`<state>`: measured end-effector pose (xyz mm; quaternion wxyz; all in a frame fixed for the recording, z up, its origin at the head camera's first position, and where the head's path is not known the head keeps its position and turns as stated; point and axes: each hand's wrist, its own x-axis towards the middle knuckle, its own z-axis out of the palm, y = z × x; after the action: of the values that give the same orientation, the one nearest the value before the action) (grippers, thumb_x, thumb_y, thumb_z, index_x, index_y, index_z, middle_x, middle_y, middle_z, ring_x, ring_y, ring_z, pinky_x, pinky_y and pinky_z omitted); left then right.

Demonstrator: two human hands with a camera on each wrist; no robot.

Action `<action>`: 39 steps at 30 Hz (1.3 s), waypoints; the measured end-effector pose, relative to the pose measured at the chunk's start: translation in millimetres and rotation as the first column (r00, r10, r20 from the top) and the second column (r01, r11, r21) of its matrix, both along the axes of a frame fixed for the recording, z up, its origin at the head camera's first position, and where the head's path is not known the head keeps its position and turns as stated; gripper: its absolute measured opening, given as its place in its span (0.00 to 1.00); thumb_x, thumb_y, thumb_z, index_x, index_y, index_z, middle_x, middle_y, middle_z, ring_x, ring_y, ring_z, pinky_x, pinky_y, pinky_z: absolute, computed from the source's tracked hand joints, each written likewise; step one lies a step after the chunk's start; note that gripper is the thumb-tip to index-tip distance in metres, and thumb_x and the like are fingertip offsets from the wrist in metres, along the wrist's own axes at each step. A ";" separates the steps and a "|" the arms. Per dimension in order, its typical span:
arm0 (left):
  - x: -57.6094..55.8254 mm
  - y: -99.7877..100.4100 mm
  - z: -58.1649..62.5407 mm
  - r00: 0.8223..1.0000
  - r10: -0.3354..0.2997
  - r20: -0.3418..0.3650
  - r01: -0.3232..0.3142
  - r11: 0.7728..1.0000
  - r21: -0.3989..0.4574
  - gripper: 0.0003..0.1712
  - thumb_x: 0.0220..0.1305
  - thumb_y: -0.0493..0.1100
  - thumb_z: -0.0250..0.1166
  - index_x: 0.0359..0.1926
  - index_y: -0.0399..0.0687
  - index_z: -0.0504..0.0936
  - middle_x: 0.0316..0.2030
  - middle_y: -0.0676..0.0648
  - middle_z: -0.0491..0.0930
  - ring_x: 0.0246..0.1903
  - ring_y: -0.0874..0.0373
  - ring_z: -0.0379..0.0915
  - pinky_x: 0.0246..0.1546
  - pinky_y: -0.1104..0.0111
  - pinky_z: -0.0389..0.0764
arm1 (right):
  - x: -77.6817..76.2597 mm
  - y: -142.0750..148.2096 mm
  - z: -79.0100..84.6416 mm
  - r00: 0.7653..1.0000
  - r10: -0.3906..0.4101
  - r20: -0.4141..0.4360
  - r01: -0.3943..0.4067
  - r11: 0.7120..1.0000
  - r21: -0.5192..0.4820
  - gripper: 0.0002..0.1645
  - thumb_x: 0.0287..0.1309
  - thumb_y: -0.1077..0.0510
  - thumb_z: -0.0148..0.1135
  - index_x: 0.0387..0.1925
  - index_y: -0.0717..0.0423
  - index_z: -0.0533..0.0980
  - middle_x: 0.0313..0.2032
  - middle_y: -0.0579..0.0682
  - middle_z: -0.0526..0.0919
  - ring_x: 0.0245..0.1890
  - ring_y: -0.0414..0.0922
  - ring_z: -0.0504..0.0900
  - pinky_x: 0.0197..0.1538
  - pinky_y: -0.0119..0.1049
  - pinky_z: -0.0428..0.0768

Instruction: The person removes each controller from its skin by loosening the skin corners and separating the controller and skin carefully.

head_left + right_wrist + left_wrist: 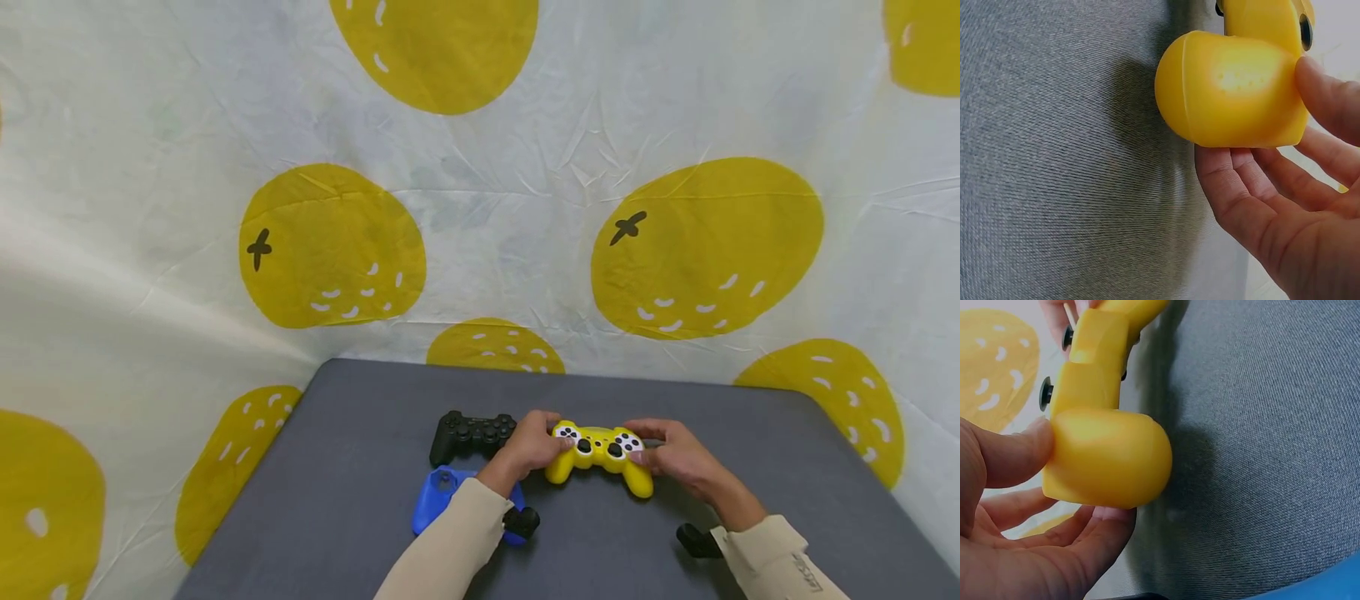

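Between both hands is a yellow game controller [597, 435] with black thumbsticks and white button areas, its face turned up toward the head camera. My left hand [534, 442] grips its left end, thumb on the face and fingers round the far side and underneath. The right hand [678, 457] holds the other end the same way. In the left wrist view the yellow controller [1107, 456] shows its rounded grip end above the grey cloth, with a shadow beside it. The right wrist view shows the opposite grip end of the controller [1235, 90] between thumb and fingers.
A black game controller [467, 435] lies left of the left hand. Nearer me, a blue controller [429, 504] lies partly hidden under the left forearm. Grey cloth covers the table [360, 450]; a white curtain [510, 258] with yellow fruit prints hangs behind it.
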<state>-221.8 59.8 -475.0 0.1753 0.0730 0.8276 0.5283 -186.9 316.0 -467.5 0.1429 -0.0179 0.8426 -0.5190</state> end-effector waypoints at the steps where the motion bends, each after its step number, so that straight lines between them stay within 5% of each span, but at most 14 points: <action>1: 0.2 0.1 0.4 1.000 0.001 -0.005 -0.001 1.000 0.001 0.30 0.71 0.41 0.68 0.71 0.40 0.75 0.55 0.37 0.82 0.43 0.52 0.83 0.45 0.58 0.87 | 0.3 0.2 1.2 1.000 -0.002 0.000 0.002 1.000 0.002 0.35 0.65 0.66 0.66 0.71 0.72 0.67 0.68 0.73 0.73 0.51 0.49 0.82 0.45 0.41 0.86; 39: 13.0 -8.0 53.0 0.999 -0.013 -0.035 0.015 0.998 0.067 0.30 0.70 0.41 0.70 0.70 0.43 0.75 0.55 0.37 0.82 0.41 0.53 0.83 0.43 0.60 0.87 | 11.2 1.5 45.4 0.997 0.045 -0.068 -0.050 0.996 -0.077 0.38 0.65 0.63 0.67 0.71 0.75 0.65 0.65 0.73 0.74 0.45 0.46 0.84 0.46 0.37 0.87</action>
<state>-208.8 51.8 -422.1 0.1623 0.0938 0.8118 0.5531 -175.7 317.5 -422.1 0.1264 -0.0608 0.8250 -0.5474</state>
